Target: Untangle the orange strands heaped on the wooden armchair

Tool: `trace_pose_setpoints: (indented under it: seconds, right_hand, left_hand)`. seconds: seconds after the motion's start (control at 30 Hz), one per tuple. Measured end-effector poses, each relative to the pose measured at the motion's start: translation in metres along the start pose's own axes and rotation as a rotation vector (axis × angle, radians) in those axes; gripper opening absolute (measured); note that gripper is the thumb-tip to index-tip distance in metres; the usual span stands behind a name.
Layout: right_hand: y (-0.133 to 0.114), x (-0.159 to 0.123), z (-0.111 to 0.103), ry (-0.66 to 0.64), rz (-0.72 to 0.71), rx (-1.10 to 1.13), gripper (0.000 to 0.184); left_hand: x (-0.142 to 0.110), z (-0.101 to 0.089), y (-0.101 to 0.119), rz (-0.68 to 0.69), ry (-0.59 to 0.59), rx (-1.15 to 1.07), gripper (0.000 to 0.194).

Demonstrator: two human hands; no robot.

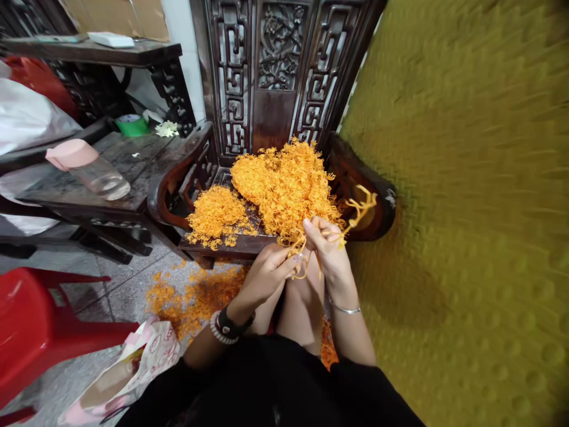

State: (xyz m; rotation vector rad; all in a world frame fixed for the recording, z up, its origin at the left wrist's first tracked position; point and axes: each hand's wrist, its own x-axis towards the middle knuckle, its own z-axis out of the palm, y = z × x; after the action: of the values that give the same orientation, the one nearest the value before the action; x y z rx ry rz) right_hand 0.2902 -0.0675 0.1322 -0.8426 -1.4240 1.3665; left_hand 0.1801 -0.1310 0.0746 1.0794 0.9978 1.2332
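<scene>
Above my knees, both hands are closed on an orange plastic piece with thin, branching prongs [362, 204]. My left hand [269, 273] pinches its lower left part, where thin orange loops hang down. The fingers of my right hand [329, 246] wrap round the middle, and a forked end sticks out to the right. Just beyond my hands, a large heap of similar orange pieces [284, 184] covers much of the dark wooden chair seat. A smaller orange pile [216, 213] lies to its left on the same seat.
The carved chair [278, 107] stands ahead. At left, a dark side table [115, 160] bears a pink-lidded bottle [95, 172] and green tape [132, 125]. A red stool [26, 326], a bag [128, 373] and orange scraps [195, 296] are on the floor. Yellow-green textured material [466, 207] rises at right.
</scene>
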Motion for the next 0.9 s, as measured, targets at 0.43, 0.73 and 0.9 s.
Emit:
trace_pose_setpoints:
  seconds: [0.43,0.73,0.9]
  right_hand:
    - [-0.018,-0.003,0.016,-0.199,0.033,0.104,0.036]
    - [-0.055,0.060,-0.034,0.124,-0.240,0.241,0.039]
    - [-0.018,0.048,0.043,-0.302,0.183,0.166,0.034]
  left_hand:
    - [-0.030,-0.026,0.032,-0.100,-0.119,-0.148,0.041]
    - [-0.048,-0.102,-0.017,0.010,0.297,0.134,0.040]
    - [0.041,-0.180,-0.012,0.147,0.799,0.894,0.038]
